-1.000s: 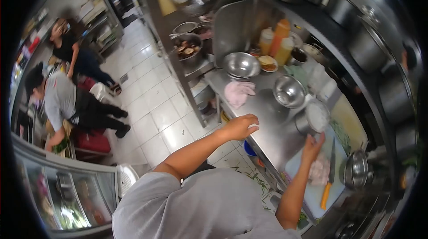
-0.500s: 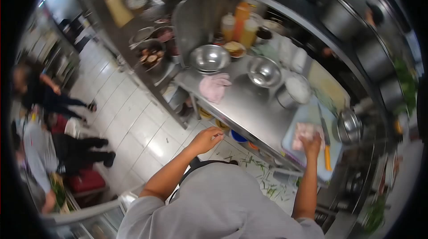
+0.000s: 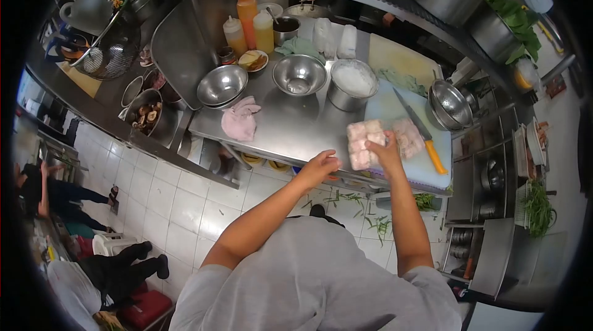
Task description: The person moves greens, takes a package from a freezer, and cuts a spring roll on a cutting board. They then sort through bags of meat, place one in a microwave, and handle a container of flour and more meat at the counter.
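My right hand [image 3: 386, 153] grips a flat block of pale pink, meat-like chunks [image 3: 363, 140], apparently in clear wrap, over the counter's front edge. Behind it, more such pale pink chunks [image 3: 407, 137] lie on the light blue cutting board [image 3: 383, 105]. A knife [image 3: 435, 155] with an orange handle rests on the board to the right of them. My left hand [image 3: 318, 169] is in front of the counter edge, left of the block and apart from it. Its fingers are loosely bent, with nothing seen in them.
On the steel counter [image 3: 278, 136] stand two sets of metal bowls [image 3: 299, 76], a pot of white contents [image 3: 354, 80], a pink cloth [image 3: 239, 119] and sauce bottles [image 3: 247, 19]. More bowls [image 3: 450, 103] sit at right. Green scraps [image 3: 380, 226] litter the floor. Two people are at left.
My right hand has lifted a block of pink chunks off the board and brought it left to the counter edge. My left hand has moved toward it. The camera view has turned.
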### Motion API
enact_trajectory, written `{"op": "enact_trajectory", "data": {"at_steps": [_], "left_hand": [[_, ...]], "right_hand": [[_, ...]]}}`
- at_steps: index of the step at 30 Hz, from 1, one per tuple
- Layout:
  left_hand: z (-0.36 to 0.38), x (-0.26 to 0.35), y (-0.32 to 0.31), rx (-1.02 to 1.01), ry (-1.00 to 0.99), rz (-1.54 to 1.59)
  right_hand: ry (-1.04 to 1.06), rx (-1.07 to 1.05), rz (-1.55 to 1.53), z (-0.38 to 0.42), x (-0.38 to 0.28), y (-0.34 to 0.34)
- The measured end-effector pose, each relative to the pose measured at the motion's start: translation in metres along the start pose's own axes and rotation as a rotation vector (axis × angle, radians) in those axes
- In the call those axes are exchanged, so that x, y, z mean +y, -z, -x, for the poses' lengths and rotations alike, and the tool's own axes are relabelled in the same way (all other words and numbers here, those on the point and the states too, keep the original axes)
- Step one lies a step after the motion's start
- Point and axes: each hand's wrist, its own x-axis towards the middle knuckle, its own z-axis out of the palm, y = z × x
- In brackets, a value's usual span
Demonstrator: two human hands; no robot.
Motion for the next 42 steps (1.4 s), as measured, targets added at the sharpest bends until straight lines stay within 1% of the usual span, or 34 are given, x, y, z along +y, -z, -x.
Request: {"op": "enact_trajectory", "data": {"at_steps": [1, 2, 3, 4, 6, 8, 9, 10, 12, 13, 14, 16, 18, 21, 22, 24, 25, 26, 28, 29, 31, 32, 34, 38, 41, 42], "left_hand": [[-0.006, 0.000, -0.003, 0.010, 0.002, 0.002], [-0.013, -0.003, -0.003, -0.050, 0.000, 0.156], [-0.015, -0.005, -0.002, -0.109, -0.005, 0.311], [-0.014, -0.005, -0.003, -0.094, -0.006, 0.311], [-0.009, -0.005, -0.004, -0.051, -0.105, 0.456], [-0.001, -0.002, 0.001, -0.013, -0.114, 0.444], [0.003, 0.001, 0.005, 0.007, -0.121, 0.433], [0.005, 0.001, 0.011, 0.021, -0.138, 0.429], [0.013, -0.006, 0.024, -0.054, -0.208, 0.479], [0.018, -0.007, 0.028, -0.049, -0.245, 0.490], [0.023, -0.009, 0.032, -0.043, -0.253, 0.489], [0.037, -0.007, 0.037, 0.032, -0.284, 0.484], [0.047, -0.002, 0.044, 0.060, -0.286, 0.530], [0.059, 0.002, 0.052, 0.179, -0.389, 0.511], [0.060, 0.003, 0.057, 0.198, -0.384, 0.521], [0.060, 0.004, 0.068, 0.261, -0.452, 0.466], [0.062, 0.006, 0.070, 0.303, -0.461, 0.452], [0.065, 0.007, 0.073, 0.317, -0.465, 0.457], [0.069, 0.009, 0.078, 0.318, -0.400, 0.354], [0.069, 0.008, 0.081, 0.325, -0.397, 0.358], [0.067, 0.006, 0.086, 0.309, -0.318, 0.269], [0.066, 0.005, 0.088, 0.311, -0.316, 0.271], [0.066, 0.002, 0.091, 0.247, -0.304, 0.272], [0.062, -0.006, 0.092, 0.268, -0.265, 0.285], [0.056, -0.007, 0.088, 0.304, -0.281, 0.313], [0.055, -0.006, 0.086, 0.322, -0.289, 0.311]], "right_hand": [[-0.021, -0.078, -0.160, 0.011, -0.012, -0.010], [-0.046, -0.158, -0.321, 0.020, -0.018, -0.021], [-0.051, -0.171, -0.325, 0.027, -0.019, -0.032], [-0.032, -0.206, -0.364, 0.032, -0.020, -0.043], [-0.019, -0.256, -0.408, 0.042, -0.024, -0.052], [-0.099, -0.362, -0.386, 0.044, -0.034, -0.059], [-0.018, -0.433, -0.435, 0.037, -0.017, -0.060], [-0.006, -0.452, -0.439, 0.036, -0.023, -0.055], [-0.291, -0.673, -0.738, 0.037, -0.033, -0.047], [-0.308, -0.627, -0.814, 0.034, -0.024, -0.055], [-0.304, -0.637, -0.812, 0.029, -0.013, -0.062], [-0.347, -0.696, -0.778, 0.024, -0.010, -0.074], [-0.320, -0.709, -0.787, 0.016, -0.008, -0.092], [-0.316, -0.710, -0.570, -0.003, 0.008, -0.124], [-0.331, -0.725, -0.564, 0.001, -0.009, -0.129], [-0.269, -0.641, -0.444, 0.006, -0.046, -0.133], [-0.249, -0.707, -0.413, 0.003, -0.053, -0.133], [-0.252, -0.721, -0.408, 0.006, -0.057, -0.136], [-0.087, -0.945, -0.275, 0.013, -0.062, -0.143], [-0.092, -0.951, -0.273, 0.016, -0.062, -0.147], [-0.051, -0.914, -0.250, 0.022, -0.061, -0.157], [-0.053, -0.916, -0.248, 0.027, -0.061, -0.160], [-0.141, -0.831, -0.374, 0.036, -0.058, -0.163], [-0.164, -0.786, -0.352, 0.041, -0.049, -0.166], [-0.149, -0.762, -0.378, 0.041, -0.048, -0.163], [-0.098, -0.754, -0.357, 0.040, -0.044, -0.164]]}}
